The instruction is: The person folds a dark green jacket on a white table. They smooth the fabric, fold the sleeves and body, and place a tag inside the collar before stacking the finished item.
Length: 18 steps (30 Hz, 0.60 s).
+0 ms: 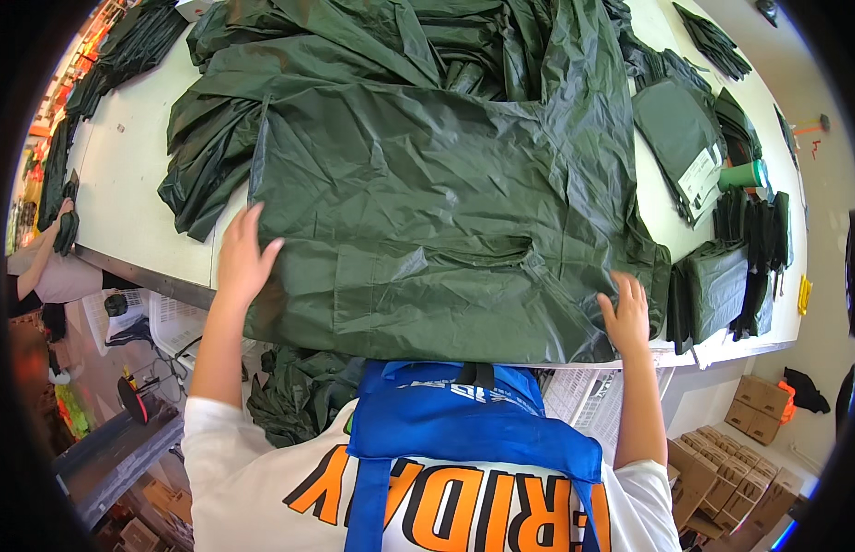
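A dark green raincoat-like garment [427, 212] of thin shiny fabric lies spread flat on the white table [133, 193], its lower edge hanging a little over the near side. My left hand [242, 259] lies flat on the garment's left edge with fingers spread. My right hand [624, 313] presses flat on the lower right corner of the fabric. Neither hand grips anything. More of the same green fabric is bunched in a heap [372, 41] behind the spread piece.
Folded green packs [713, 287] and a stack with a white label [685, 138] sit at the right of the table, beside a green cup [744, 175]. Another person's arm [36, 262] reaches in at the far left. Cardboard boxes [731, 469] stand on the floor at lower right.
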Each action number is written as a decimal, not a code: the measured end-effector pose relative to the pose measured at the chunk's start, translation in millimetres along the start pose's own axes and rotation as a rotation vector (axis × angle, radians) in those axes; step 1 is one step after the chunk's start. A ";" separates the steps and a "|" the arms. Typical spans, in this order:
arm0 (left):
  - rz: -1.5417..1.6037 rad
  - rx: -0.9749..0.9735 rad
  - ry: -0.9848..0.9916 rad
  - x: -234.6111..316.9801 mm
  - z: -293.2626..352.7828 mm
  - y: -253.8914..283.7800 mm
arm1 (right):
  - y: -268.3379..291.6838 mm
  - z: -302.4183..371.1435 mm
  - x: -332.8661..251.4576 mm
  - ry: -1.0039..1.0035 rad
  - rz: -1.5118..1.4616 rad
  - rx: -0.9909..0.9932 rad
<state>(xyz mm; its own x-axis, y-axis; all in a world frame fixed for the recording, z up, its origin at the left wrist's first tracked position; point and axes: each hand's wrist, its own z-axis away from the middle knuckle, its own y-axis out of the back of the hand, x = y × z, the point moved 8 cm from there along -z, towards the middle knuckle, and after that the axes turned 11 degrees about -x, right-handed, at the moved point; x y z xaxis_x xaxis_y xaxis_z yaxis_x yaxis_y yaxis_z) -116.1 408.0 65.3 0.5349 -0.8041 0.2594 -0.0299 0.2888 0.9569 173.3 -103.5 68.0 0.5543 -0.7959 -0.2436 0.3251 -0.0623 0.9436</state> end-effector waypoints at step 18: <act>1.112 0.179 0.563 -178.8 -220.7 8.0 | -48.6 -61.0 3.3 0.047 0.147 -0.092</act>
<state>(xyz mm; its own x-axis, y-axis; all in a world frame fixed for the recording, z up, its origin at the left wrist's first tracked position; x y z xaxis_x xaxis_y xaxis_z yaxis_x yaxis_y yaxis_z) -25.6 668.7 -2.3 0.4310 0.1735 0.8855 -0.7845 0.5569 0.2728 206.1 -66.3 7.7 0.6357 -0.7630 -0.1170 0.3053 0.1093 0.9460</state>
